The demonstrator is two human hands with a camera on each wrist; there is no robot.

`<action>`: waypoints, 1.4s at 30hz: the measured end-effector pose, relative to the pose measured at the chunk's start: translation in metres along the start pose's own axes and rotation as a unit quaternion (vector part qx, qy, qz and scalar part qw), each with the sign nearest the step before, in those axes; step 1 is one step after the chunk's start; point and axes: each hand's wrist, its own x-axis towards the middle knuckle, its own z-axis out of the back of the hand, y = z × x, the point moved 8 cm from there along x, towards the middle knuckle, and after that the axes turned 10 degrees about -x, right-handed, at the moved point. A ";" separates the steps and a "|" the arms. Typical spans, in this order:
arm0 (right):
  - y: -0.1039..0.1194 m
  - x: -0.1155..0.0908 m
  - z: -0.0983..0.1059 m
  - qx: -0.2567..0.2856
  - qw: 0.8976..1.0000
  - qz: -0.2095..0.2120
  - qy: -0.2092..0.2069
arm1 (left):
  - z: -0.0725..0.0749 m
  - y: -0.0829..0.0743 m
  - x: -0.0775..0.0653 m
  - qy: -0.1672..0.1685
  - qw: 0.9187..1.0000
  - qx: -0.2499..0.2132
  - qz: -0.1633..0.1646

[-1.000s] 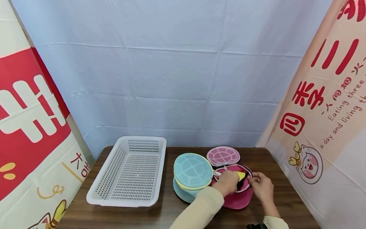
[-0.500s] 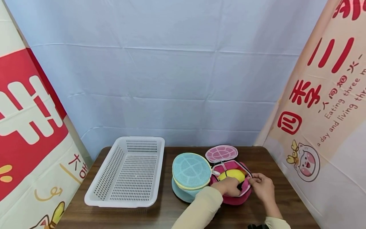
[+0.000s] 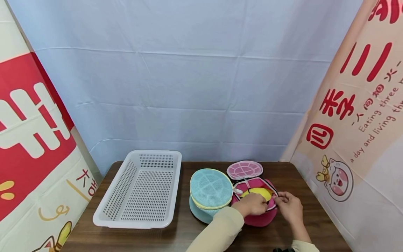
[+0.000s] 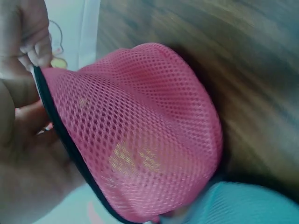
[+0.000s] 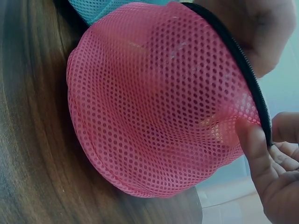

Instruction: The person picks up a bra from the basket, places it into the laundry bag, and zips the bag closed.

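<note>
A pink mesh laundry bag with a black zipper edge stands unzipped, its round lid folded back behind it. Inside lies a smooth yellow item with a thin black strip across it; its kind cannot be told. My left hand reaches over the front of the opening, fingers curled down at the yellow item, their tips hidden. With thumb and fingers my right hand pinches the right side of the bag's rim. Through the mesh in the right wrist view, yellow patches show faintly.
Touching the pink bag's left side is a light blue mesh bag with yellow trim, its lid down. Farther left sits a white slotted plastic basket. All rest on a dark wooden table before a pale blue cloth backdrop.
The yellow item has gone from my left hand's grip above the opening down into the pink bag. My left hand has shifted slightly around the front rim; my right hand keeps its pinch.
</note>
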 end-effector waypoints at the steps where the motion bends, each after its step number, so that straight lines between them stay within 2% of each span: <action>1: 0.000 0.000 0.000 -0.002 1.000 0.001 -0.002 | 0.005 -0.003 0.000 -0.023 0.999 0.023 -0.009; 3: 0.000 0.000 0.000 -0.002 1.000 0.004 -0.005 | 0.012 -0.006 -0.001 -0.066 0.996 0.066 -0.016; 5: 0.001 -0.001 0.000 -0.004 1.000 0.006 -0.009 | 0.016 -0.006 -0.002 -0.093 0.992 0.088 -0.018; 11: 0.001 -0.001 0.000 -0.001 1.000 0.005 -0.012 | 0.018 -0.003 -0.004 -0.124 0.987 0.102 -0.001; 21: 0.001 -0.001 -0.002 0.008 1.000 0.001 -0.003 | 0.003 0.000 -0.001 -0.062 0.991 0.118 0.010; 28: 0.003 -0.001 0.001 0.010 1.000 0.009 -0.005 | -0.007 0.005 0.000 -0.009 0.992 0.122 0.036; 34: 0.004 -0.001 0.005 0.001 1.000 0.010 -0.011 | -0.010 0.007 0.003 0.007 0.994 0.105 0.042; 36: 0.003 -0.001 0.006 0.000 1.000 0.010 -0.014 | -0.009 0.006 0.002 0.007 0.994 0.101 0.036; 38: 0.002 -0.001 0.006 -0.012 1.000 0.009 -0.019 | -0.006 0.003 0.001 -0.008 0.994 0.104 0.015; 42: -0.001 -0.003 0.010 -0.050 0.998 0.007 -0.032 | 0.008 -0.008 -0.007 -0.075 0.990 0.113 -0.042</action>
